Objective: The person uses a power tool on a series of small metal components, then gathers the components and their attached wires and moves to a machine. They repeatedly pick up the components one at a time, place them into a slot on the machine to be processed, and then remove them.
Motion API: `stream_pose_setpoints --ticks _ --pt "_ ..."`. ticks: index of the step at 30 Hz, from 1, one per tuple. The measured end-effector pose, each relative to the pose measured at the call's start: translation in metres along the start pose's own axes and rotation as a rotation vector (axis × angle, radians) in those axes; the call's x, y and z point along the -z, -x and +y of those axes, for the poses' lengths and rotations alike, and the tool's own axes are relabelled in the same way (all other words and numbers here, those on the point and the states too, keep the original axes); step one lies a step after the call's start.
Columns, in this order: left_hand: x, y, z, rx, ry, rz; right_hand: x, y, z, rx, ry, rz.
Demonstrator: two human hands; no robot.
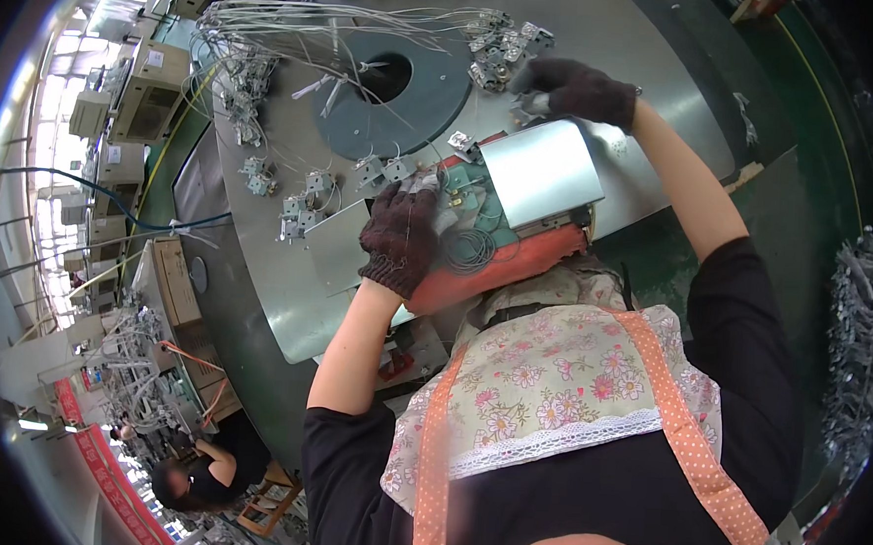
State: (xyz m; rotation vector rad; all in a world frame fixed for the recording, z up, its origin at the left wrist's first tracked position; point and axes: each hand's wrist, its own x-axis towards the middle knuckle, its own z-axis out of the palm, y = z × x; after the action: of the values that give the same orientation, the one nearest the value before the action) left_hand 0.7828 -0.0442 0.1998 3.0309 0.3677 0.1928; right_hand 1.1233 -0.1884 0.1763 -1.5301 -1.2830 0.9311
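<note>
**Gloved fingers working at a metal plate on a round steel table**

The fingers [416, 197] of the left hand [399, 236], in a dark knitted glove, are bending down onto a small green board with thin wires [474, 215]; they are pressing or holding it, but I cannot tell if they are really gripping it. The fingers of the right hand [576, 90], also gloved, are curling around a small metal part [527, 105], which they are grasping just beyond the far edge of the bent metal plate [542, 171].

The bent metal plate is serving as the landmark. It is lying tilted over an orange-red holder [516, 267], which is showing at its near side. The green board is lying just left of the plate, touching its left edge. A coil of thin grey wire [469, 247] is resting near the plate's near-left corner. Beyond the plate, a heap of small metal brackets [503, 44] is lying close to the right hand. Far left of the plate, a dark ring with a round hole [392, 88] is sitting on the round steel table [259, 263], with long grey wires [302, 19] and more brackets [302, 201] scattered around it.

The person's floral apron with orange straps [559, 387] is covering the view at the near side of the plate. Well left of the plate, behind the table, another person [194, 472] is sitting at a different bench.
</note>
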Motion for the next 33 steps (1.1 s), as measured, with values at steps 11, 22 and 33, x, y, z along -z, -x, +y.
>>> stream_pose_setpoints --ticks 11,22,33 --pt "0.003 0.0 0.002 0.034 0.014 -0.056 -0.024 -0.013 -0.047 0.041 0.76 0.195" --pt "0.003 -0.004 0.004 -0.011 0.008 0.012 -0.049 -0.058 -0.028 -0.16 0.44 -0.288" --pt "0.003 -0.002 0.004 0.046 0.026 -0.05 -0.02 -0.072 -0.001 -0.112 0.71 0.09"
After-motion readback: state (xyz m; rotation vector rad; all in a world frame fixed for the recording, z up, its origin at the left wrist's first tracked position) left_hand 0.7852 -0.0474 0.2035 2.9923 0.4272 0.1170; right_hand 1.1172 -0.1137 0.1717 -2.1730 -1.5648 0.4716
